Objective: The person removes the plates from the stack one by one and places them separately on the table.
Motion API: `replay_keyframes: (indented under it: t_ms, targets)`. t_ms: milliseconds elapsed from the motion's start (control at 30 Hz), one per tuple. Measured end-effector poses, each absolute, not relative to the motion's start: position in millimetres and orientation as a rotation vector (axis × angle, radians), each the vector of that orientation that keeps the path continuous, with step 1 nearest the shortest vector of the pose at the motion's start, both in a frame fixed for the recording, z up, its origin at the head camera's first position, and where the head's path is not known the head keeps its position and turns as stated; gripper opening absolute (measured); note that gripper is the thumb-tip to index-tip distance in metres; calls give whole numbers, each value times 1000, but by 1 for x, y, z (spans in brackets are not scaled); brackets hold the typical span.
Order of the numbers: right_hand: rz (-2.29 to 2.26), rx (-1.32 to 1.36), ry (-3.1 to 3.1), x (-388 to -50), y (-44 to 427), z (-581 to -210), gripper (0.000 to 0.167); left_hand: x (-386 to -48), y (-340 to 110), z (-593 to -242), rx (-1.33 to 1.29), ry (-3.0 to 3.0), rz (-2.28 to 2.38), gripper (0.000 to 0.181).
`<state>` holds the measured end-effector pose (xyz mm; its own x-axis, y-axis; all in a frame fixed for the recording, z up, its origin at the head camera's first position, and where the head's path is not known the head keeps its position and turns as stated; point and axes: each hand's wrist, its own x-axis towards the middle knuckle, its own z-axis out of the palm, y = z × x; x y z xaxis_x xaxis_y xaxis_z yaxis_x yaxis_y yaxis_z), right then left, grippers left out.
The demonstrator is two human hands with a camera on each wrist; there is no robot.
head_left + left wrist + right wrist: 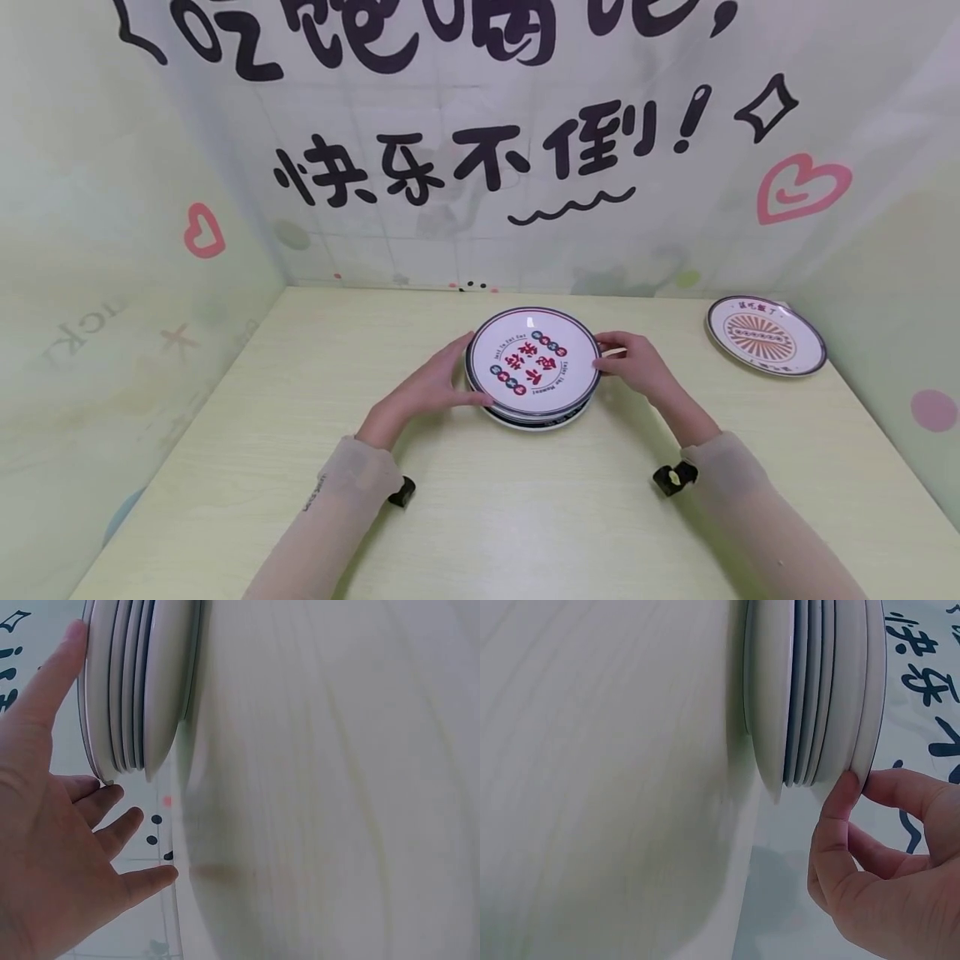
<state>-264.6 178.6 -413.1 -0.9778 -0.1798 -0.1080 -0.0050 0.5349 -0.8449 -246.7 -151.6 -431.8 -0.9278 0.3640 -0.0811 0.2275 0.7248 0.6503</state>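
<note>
Table (480, 533) bears plate stack (542, 424); top plate (536, 367), apparently being placed or removed, sits uppermost; left hand (433, 386), fingers spread, touches its rim; right hand (639, 363) pinches the opposite edge; next move likely calls for level control

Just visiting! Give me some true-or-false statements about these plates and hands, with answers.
1. The left hand and right hand both touch the plate stack. True.
2. The top plate has red characters. True.
3. Just one plate lies beneath the top plate. False: several do.
4. The lone plate lies on the table, right of the stack. True.
5. The lone plate is plain white. False: it bears orange rays.
6. The right hand lies flat on the table. False: it pinches the stack near its top.
</note>
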Motion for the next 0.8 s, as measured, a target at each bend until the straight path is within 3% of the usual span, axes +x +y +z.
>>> replay_keyframes:
  t_ms: [800]
  targets:
    - [-1728,-5,2280,-258,195,-411,54,-247,-150,-432,469,2713,951,120]
